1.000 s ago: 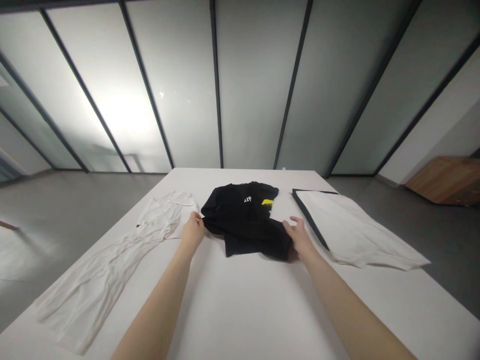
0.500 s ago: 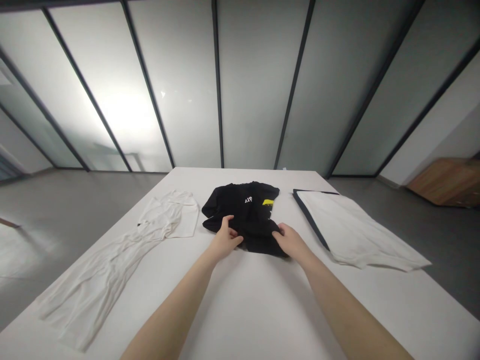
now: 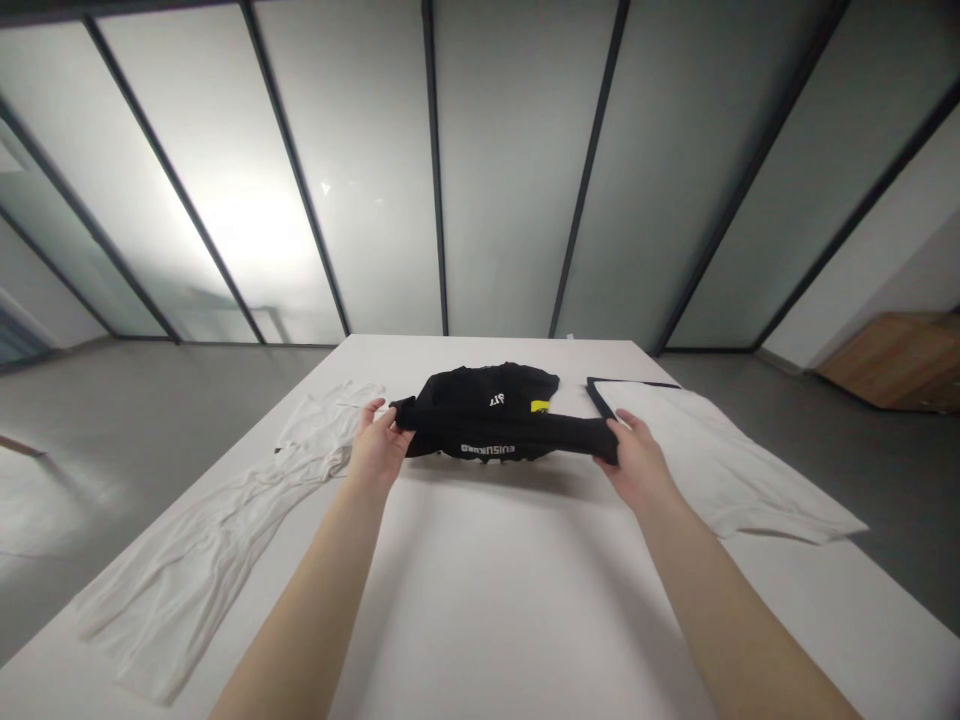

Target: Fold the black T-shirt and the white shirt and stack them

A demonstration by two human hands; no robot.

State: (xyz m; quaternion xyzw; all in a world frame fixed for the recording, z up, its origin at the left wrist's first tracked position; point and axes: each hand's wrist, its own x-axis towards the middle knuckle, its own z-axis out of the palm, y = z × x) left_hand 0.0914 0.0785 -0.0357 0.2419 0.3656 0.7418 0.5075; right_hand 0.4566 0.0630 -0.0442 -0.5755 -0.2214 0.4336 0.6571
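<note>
A black T-shirt [image 3: 480, 388] with white lettering and a yellow patch lies at the middle of the white table [image 3: 480, 580]. Its near part is raised off the tabletop and stretched taut sideways between my hands. My left hand [image 3: 379, 445] pinches the left corner of that edge. At the right corner, my right hand [image 3: 634, 460] grips the cloth between thumb and fingers. White upside-down letters show along the lifted part. The far part of the shirt rests on the table.
A crumpled white garment [image 3: 225, 530] stretches along the table's left side. On the right lies a flat white garment [image 3: 727, 450], with a dark garment [image 3: 600, 398] partly under it. Behind the table stands a frosted glass partition [image 3: 517, 170].
Both hands have moved apart, and the near edge of the black T-shirt has come up and been pulled wide between them. White lettering on it now shows.
</note>
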